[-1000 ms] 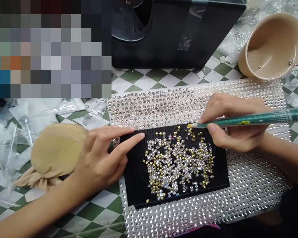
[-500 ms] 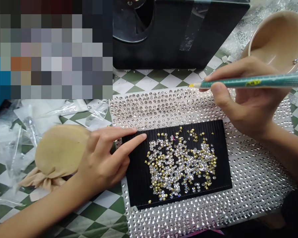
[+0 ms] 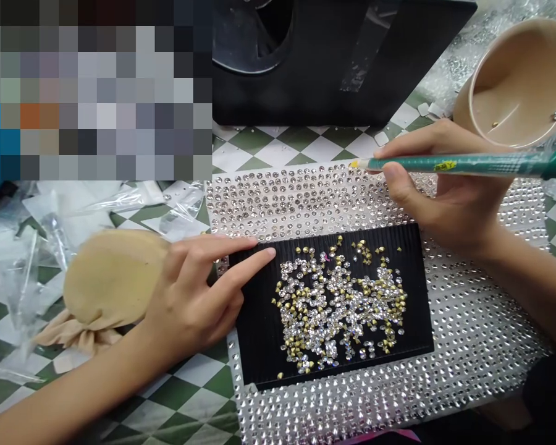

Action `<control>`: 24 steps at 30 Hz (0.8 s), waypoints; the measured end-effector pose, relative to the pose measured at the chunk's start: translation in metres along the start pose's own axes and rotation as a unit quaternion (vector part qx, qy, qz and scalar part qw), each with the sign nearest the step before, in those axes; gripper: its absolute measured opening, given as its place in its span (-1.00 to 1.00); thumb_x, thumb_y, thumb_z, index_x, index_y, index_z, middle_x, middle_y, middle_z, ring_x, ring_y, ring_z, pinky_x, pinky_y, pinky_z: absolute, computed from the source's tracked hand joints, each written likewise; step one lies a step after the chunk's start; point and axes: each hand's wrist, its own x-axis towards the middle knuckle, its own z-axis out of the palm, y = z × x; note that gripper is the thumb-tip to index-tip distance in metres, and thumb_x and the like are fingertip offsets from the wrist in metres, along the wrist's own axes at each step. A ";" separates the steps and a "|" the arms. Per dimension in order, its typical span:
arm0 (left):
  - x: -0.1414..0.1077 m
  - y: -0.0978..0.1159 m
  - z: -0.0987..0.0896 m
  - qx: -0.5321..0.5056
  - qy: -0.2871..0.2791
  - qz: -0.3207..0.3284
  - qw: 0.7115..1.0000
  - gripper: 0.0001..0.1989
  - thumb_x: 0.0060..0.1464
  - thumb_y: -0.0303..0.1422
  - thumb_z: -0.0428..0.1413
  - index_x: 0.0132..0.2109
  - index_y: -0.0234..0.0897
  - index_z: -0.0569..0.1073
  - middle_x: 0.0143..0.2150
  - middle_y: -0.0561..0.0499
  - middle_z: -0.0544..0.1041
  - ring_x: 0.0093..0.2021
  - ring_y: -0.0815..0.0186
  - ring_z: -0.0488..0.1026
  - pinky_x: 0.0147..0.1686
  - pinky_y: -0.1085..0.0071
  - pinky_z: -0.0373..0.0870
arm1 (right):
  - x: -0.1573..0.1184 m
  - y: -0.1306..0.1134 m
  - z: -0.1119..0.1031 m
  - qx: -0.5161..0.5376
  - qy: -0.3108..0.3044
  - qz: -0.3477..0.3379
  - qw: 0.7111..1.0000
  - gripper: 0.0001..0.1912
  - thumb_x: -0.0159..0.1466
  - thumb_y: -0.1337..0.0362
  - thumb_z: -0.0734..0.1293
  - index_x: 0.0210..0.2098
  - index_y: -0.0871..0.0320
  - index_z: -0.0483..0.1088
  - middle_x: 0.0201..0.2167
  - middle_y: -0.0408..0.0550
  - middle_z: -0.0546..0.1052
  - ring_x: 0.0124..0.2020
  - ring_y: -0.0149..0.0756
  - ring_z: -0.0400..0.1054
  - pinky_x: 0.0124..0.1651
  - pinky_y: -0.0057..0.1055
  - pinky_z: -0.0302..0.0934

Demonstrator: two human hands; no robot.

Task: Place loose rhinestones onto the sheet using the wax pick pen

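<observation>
Right hand [image 3: 449,204] holds green pencil [image 3: 463,164] | left hand [image 3: 189,296] open on black tray [image 3: 259,352] | checkered table [image 3: 278,148]

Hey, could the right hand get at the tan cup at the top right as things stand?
Probably yes. The right hand sits just below the tan cup with nothing between them, though its fingers are holding a green pencil.

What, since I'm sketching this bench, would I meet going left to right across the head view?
Plastic bags, tan cloth pouch, left hand, black tray, right hand with green pencil, beige cup.
</observation>
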 end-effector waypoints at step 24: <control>0.001 0.001 0.002 0.018 -0.008 0.003 1.000 -0.37 0.11 -0.65 -0.02 0.30 -0.18 0.33 0.00 -0.17 0.49 -0.04 0.11 0.45 -0.09 0.06 0.44 | -0.005 -0.030 -0.021 0.135 -0.171 -0.043 0.975 -0.85 0.20 0.46 0.35 -0.31 0.09 0.48 -0.45 -0.18 0.55 -0.46 -0.44 0.37 -0.42 -0.44 0.34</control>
